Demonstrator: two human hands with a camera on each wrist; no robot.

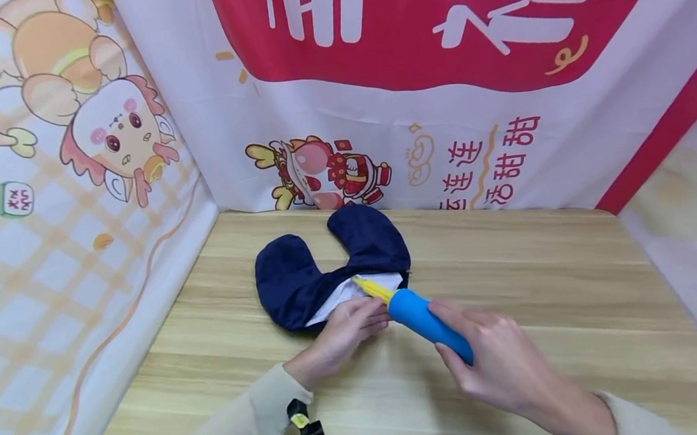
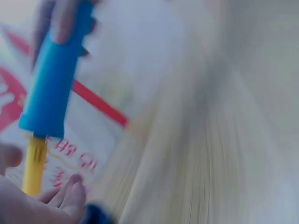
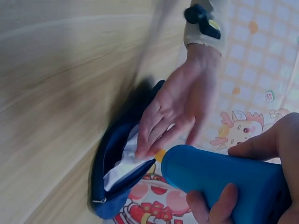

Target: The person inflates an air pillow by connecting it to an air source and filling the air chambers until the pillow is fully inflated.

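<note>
A navy U-shaped neck pillow (image 1: pixel 289 282) lies on the table, its cover unzipped along the near curve so that white inner material (image 1: pixel 330 303) shows. In my right hand (image 1: pixel 504 355) I grip a blue hand pump (image 1: pixel 429 323), tilted down toward that opening. Its yellow nozzle (image 1: pixel 374 288) overlaps the white material in the head view. My left hand (image 1: pixel 347 329) is at the opening beside the nozzle, fingers nearly straight and palm partly turned up in the right wrist view. The zip pull (image 3: pixel 99 200) hangs at one end of the opening.
The wood-grain table (image 1: pixel 509 260) is bordered by a printed cloth (image 1: pixel 196 120) at the back and on both sides. The pillow's far end comes close to the back cloth. A black strap device (image 1: pixel 305 423) is on my left sleeve.
</note>
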